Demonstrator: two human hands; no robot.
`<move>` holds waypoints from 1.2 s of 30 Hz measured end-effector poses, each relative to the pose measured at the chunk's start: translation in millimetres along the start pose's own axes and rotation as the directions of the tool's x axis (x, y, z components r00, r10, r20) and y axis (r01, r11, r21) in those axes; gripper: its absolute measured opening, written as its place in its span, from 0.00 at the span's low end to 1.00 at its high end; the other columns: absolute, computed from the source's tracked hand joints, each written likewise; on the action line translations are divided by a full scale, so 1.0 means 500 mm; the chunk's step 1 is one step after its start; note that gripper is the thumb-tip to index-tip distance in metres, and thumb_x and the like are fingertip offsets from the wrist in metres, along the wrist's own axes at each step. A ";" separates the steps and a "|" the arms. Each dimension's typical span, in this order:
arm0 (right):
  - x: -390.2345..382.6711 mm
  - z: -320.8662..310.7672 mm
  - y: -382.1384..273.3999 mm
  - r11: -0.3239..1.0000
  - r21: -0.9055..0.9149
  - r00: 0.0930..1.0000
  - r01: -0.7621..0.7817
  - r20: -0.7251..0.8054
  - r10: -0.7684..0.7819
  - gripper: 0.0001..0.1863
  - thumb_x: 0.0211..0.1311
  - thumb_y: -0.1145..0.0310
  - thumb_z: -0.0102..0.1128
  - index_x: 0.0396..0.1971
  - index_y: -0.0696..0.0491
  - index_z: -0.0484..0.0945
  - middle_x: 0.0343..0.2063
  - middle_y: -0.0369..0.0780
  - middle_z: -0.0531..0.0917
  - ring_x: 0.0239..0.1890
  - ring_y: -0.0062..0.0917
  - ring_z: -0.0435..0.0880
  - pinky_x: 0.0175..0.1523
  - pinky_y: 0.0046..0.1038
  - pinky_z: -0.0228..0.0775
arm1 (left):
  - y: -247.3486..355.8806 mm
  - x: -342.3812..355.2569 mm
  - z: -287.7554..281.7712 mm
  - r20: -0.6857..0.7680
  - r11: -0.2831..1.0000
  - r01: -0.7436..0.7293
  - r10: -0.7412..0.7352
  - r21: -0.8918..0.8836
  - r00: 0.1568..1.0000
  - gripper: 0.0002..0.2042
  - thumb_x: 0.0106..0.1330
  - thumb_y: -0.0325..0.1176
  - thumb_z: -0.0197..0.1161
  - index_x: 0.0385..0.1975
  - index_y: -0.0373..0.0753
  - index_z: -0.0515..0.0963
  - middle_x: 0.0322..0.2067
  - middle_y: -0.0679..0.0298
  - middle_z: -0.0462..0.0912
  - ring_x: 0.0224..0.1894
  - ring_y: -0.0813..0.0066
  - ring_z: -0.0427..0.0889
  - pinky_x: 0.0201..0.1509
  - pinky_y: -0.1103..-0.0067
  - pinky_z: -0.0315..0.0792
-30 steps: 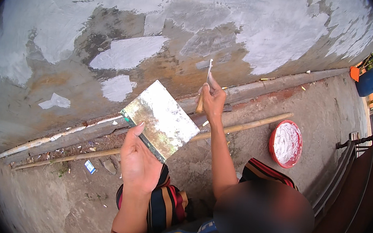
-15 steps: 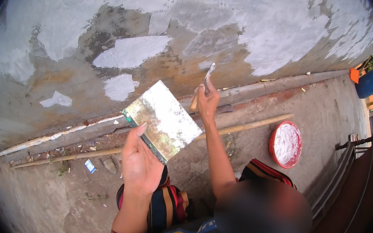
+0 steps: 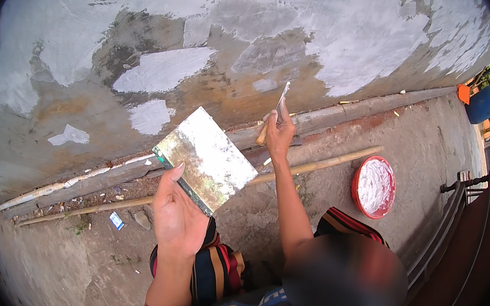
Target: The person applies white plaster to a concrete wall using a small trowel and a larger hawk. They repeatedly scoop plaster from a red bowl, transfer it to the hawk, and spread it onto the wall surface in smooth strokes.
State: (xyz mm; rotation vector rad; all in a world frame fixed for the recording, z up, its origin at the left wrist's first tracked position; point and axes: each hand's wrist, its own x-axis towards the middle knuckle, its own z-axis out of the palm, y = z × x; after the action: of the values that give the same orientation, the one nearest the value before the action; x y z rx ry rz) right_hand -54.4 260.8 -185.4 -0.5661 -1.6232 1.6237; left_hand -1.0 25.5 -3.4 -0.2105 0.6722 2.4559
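Note:
My left hand (image 3: 179, 222) is closed on the near edge of a broad rectangular metal plate (image 3: 203, 151), thumb on top. White paste and brownish stains mark its face, and the gripped edge is dark with a green spot. To its right, my right hand (image 3: 280, 137) grips a putty knife (image 3: 284, 95). Its wooden handle pokes out below the fist; the thin blade points up, almost edge-on, with white paste at the tip. Both tools are held apart from each other. Beyond them stands a grey wall (image 3: 200, 97) with uneven patches of white putty.
A red basin (image 3: 391, 202) of white putty sits on the ground at right. A long wooden pole (image 3: 349, 157) lies along the wall's foot, beside a low ledge (image 3: 326, 121). A small blue-white packet (image 3: 116, 221) lies at left. A blue barrel (image 3: 483, 105) stands far right.
The plate and my left hand have shifted slightly left and down in view. The putty knife has moved a little right, its tip tilted further right. Both grips are kept.

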 end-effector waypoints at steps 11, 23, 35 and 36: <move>-0.098 0.081 0.065 0.959 -0.239 0.976 0.154 0.185 -0.110 0.27 0.64 0.76 0.54 0.63 0.61 0.64 0.18 0.36 0.78 0.21 0.14 0.75 0.25 0.23 0.69 | -0.013 0.011 0.006 -0.008 0.998 0.031 -0.030 0.049 1.000 0.20 0.69 0.36 0.49 0.59 0.35 0.65 0.55 0.61 0.74 0.57 0.67 0.73 0.63 0.68 0.64; -0.029 0.025 0.001 0.999 0.019 0.977 -0.047 0.211 0.042 0.24 0.68 0.75 0.50 0.64 0.56 0.64 0.19 0.33 0.74 0.16 0.15 0.72 0.22 0.21 0.67 | -0.002 0.007 -0.008 -0.012 1.000 0.009 -0.009 -0.016 1.000 0.21 0.69 0.35 0.50 0.60 0.36 0.65 0.56 0.59 0.74 0.58 0.64 0.73 0.63 0.64 0.66; 0.008 0.011 -0.018 0.999 0.033 0.993 -0.043 0.108 0.039 0.25 0.65 0.77 0.51 0.62 0.61 0.65 0.21 0.34 0.76 0.22 0.13 0.73 0.25 0.19 0.68 | -0.004 0.012 -0.009 0.003 0.998 0.038 -0.037 -0.054 0.999 0.21 0.69 0.35 0.49 0.60 0.36 0.65 0.55 0.59 0.75 0.57 0.64 0.74 0.62 0.65 0.66; -0.001 0.027 -0.013 0.999 0.048 0.993 -0.022 0.120 0.016 0.25 0.65 0.77 0.51 0.62 0.61 0.65 0.21 0.34 0.76 0.21 0.13 0.73 0.25 0.19 0.68 | -0.004 0.014 -0.010 -0.001 0.998 0.036 -0.036 -0.048 0.999 0.21 0.69 0.35 0.49 0.60 0.35 0.65 0.55 0.59 0.75 0.57 0.64 0.74 0.62 0.65 0.66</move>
State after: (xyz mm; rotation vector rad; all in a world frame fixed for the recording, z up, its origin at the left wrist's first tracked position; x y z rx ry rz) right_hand -62.8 251.2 -177.8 -0.4681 -1.6636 1.7351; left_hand -5.5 27.6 -10.6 -0.2415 0.6051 2.4390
